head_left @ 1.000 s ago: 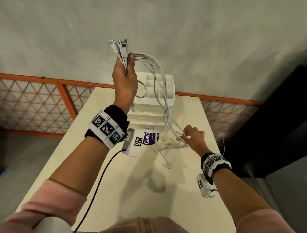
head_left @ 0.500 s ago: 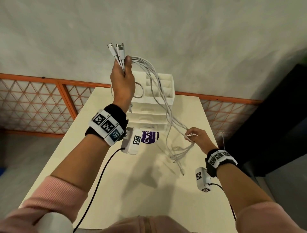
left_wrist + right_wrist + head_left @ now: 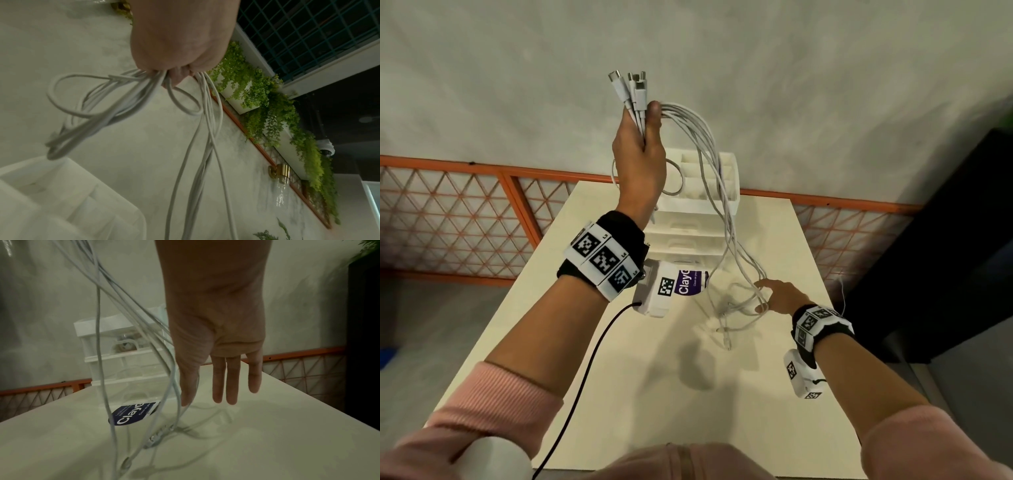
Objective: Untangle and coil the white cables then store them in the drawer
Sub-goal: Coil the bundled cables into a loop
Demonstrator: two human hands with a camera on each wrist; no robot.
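Room: a pale cream rectangular worktop (image 3: 688, 394) stands against a grey plaster wall, with an orange metal lattice rail (image 3: 465, 219) running behind it.
Cables: a bunch of thin white cables (image 3: 722, 192) is held high above the worktop; the plug ends (image 3: 631, 87) stick up out of the fist, and the strands arc over and hang down, their lower loops and loose ends trailing onto the worktop in front of the drawers.
Left hand: the left hand (image 3: 640, 161) is raised, its fingers (image 3: 179, 76) curled tight round the bunch just below the plugs.
Right hand: the right hand (image 3: 782, 296) is low, near the worktop's right side, its fingers (image 3: 232, 382) straight and held close together. The hanging loops run just beside the thumb; whether they touch it I cannot tell. It grips nothing.
Drawers: a small white plastic drawer unit (image 3: 691, 233) with an open compartment tray on top stands at the back of the worktop, behind the hanging strands.
Nearby: a white pack with a dark blue label (image 3: 133, 415) lies in front of the drawer unit.
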